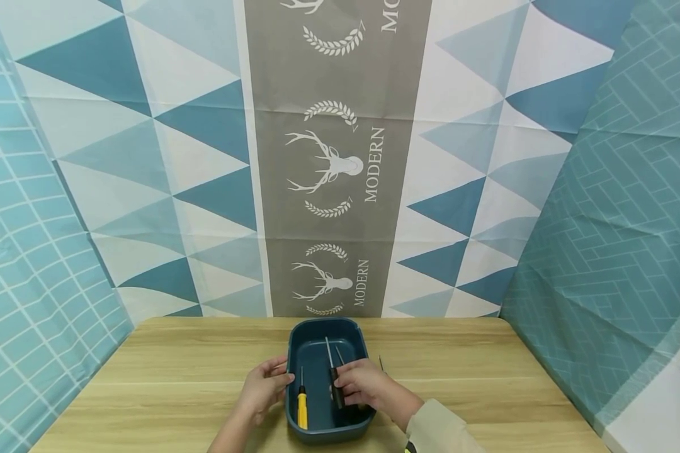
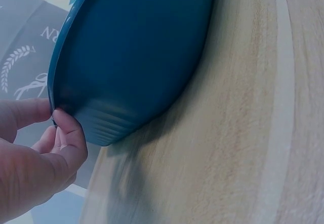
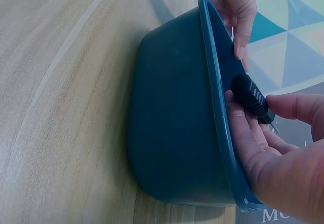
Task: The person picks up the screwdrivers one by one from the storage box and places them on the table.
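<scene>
A dark blue bin (image 1: pixel 317 435) stands on the wooden table. My left hand (image 1: pixel 262 389) pinches its left rim between thumb and fingers; the left wrist view shows that hand (image 2: pixel 43 153) on the rim of the bin (image 2: pixel 131 46). My right hand (image 1: pixel 364 384) is over the bin's right side and holds a black-handled screwdriver (image 1: pixel 336 387), its shaft toward the back. In the right wrist view the black handle (image 3: pixel 250 98) lies between thumb and fingers of the right hand (image 3: pixel 283 148), just inside the rim. A yellow-handled screwdriver (image 1: pixel 302 409) lies inside at the left.
Another thin shaft (image 1: pixel 340 355) shows in the bin beside the held screwdriver, its handle hidden. A thin dark tip (image 1: pixel 381 363) shows on the table right of the bin, partly behind the right wrist. Patterned cloth (image 1: pixel 334 157) hangs behind the table (image 1: pixel 459 377).
</scene>
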`<state>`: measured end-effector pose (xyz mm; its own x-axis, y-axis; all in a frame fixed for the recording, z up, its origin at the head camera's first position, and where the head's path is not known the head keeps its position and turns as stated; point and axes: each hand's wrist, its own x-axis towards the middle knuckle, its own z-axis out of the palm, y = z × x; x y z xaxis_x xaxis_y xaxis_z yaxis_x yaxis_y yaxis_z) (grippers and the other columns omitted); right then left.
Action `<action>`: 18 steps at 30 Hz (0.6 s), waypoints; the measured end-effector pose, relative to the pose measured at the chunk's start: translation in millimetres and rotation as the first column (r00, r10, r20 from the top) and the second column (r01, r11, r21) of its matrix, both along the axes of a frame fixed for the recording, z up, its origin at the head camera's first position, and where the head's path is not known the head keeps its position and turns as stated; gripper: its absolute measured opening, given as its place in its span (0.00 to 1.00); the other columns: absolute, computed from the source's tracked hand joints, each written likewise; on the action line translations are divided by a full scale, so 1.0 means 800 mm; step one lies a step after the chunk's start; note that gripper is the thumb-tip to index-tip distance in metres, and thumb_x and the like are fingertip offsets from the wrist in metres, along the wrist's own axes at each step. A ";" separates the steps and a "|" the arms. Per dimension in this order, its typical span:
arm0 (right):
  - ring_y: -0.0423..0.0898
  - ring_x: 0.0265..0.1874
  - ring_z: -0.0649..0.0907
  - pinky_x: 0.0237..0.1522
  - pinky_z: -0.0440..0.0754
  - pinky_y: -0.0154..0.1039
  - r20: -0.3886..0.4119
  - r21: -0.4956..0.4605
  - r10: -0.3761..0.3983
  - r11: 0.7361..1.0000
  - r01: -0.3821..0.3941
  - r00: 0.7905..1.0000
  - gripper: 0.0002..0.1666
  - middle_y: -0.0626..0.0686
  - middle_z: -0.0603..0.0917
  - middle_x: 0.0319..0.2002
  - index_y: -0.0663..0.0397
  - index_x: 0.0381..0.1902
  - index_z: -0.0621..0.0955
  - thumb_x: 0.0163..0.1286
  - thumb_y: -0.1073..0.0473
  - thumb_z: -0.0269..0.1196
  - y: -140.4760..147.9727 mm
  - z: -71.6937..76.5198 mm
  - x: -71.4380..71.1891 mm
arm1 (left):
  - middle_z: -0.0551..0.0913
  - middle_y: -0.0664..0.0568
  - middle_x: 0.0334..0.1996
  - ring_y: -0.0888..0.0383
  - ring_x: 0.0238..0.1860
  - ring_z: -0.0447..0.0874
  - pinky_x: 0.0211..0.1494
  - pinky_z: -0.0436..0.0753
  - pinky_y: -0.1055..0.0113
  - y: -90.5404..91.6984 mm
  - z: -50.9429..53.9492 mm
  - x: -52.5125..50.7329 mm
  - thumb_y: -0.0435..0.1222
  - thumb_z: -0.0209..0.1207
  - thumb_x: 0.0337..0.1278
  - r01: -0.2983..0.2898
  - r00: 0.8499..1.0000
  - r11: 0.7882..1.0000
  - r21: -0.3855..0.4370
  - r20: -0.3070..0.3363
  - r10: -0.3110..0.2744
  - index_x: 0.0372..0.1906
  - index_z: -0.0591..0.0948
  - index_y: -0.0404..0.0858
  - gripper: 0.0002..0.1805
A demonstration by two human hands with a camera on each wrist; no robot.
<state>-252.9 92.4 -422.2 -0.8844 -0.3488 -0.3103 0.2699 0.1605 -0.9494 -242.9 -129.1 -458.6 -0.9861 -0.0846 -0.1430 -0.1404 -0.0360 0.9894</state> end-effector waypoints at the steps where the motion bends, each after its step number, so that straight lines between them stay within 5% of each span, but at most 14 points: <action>1: 0.43 0.29 0.84 0.37 0.83 0.43 0.001 -0.002 0.002 1.000 -0.002 1.000 0.22 0.59 0.86 0.36 0.71 0.51 0.75 0.56 0.70 0.58 0.001 0.000 0.000 | 0.71 0.34 0.51 0.58 0.37 0.77 0.42 0.82 0.60 0.000 0.000 0.000 0.26 0.59 0.53 0.001 1.000 1.000 0.002 -0.001 -0.001 0.62 0.66 0.26 0.30; 18: 0.42 0.28 0.83 0.37 0.83 0.42 0.000 -0.004 0.017 1.000 -0.017 1.000 0.24 0.56 0.86 0.34 0.72 0.53 0.73 0.58 0.69 0.58 0.008 -0.002 0.000 | 0.72 0.34 0.51 0.58 0.36 0.78 0.39 0.81 0.62 -0.001 -0.002 -0.002 0.27 0.60 0.53 -0.001 1.000 1.000 -0.011 0.005 0.001 0.62 0.67 0.27 0.30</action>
<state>-252.7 98.7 -424.2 -0.8780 -0.3655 -0.3091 0.2675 0.1610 -0.9500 -244.5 -130.1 -460.4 -0.9853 -0.0873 -0.1470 -0.1453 -0.0257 0.9891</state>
